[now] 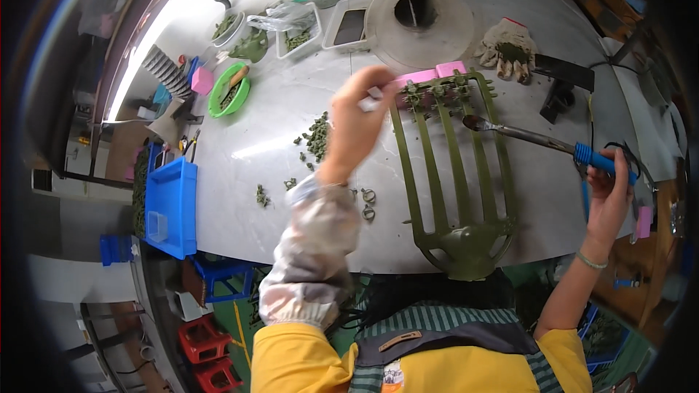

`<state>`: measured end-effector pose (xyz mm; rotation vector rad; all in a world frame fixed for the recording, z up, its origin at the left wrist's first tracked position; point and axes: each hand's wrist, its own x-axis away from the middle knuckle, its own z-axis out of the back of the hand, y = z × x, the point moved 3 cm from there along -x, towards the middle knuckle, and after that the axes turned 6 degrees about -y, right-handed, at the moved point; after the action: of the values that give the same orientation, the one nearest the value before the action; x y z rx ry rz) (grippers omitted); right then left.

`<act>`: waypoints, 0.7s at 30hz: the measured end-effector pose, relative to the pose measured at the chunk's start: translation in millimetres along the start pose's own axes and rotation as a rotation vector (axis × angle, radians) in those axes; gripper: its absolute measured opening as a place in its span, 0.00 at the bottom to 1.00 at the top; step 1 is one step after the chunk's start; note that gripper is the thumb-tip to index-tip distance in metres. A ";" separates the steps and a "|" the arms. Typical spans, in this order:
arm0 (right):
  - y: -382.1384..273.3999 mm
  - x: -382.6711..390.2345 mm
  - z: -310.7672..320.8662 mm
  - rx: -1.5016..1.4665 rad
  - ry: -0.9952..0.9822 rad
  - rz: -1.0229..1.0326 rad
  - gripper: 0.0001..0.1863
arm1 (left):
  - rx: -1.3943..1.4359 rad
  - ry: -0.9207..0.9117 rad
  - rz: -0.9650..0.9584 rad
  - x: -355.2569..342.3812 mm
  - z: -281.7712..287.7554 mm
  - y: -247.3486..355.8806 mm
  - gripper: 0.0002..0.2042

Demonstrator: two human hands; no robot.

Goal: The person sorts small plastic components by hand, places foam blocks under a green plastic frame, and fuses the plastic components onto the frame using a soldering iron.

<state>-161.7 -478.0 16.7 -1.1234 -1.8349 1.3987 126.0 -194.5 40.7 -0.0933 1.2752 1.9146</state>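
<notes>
Clock positions are read from the middle of the green frame, with 12 o'clock pointing away from the person. The grey desk (244,207) carries the assembly. The green frame (454,175), a set of long parallel bars joined at a solid base, lies on the near half of the desk, base toward 6 o'clock. A clear round hood (382,29) with a dark central opening stands at 12 o'clock. A rod-shaped tool (539,139) with a metal shaft and blue handle slopes in from 3 o'clock; its darkened tip lies over the bars, and contact cannot be determined. A blue tray (175,207) sits at 9 o'clock. The right hand (610,185), at 3 o'clock, is closed around the tool's handle. The left hand (357,120), at 10 o'clock, has its fingers curled beside the frame's upper left corner; whether the fingertips grip a part cannot be told. A light work glove (508,51) lies at 1 o'clock and a green bowl (229,91) at 10 o'clock. Pink blocks (451,68) adjoin the frame's 12 o'clock end, where a cluster of small fittings (440,91) sits. Loose green pieces (317,138) lie between 9 and 10 o'clock; ring-shaped pieces (368,196) between 8 and 9.
</notes>
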 end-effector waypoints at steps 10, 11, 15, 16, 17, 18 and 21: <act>-1.4 12.2 -22.0 -0.019 -0.071 -0.046 0.15 | -0.678 -0.523 0.402 156.4 156.7 -81.7 0.20; -2.4 13.5 -22.5 -0.012 -0.063 -0.042 0.15 | -0.653 -0.505 0.387 162.1 156.0 -82.0 0.20; -9.7 20.5 -25.2 0.025 -0.033 -0.021 0.16 | -0.505 -0.463 0.514 183.9 173.7 -102.9 0.18; -11.4 21.8 -24.0 0.036 -0.017 -0.004 0.16 | -0.514 -0.404 0.576 183.6 174.9 -102.2 0.16; -10.0 23.3 -25.0 0.024 -0.049 -0.018 0.16 | -0.521 -0.348 0.637 182.7 176.3 -100.4 0.15; -7.5 23.5 -26.3 0.012 -0.082 -0.031 0.16 | -0.464 -0.266 0.702 181.6 178.8 -97.9 0.14; -10.0 27.2 -33.7 0.010 -0.127 -0.006 0.16 | -0.361 -0.171 0.634 176.7 177.0 -104.8 0.14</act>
<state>-149.8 -439.2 34.8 -1.0447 -1.9144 1.5046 140.2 66.0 -33.5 0.3219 0.8881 2.6145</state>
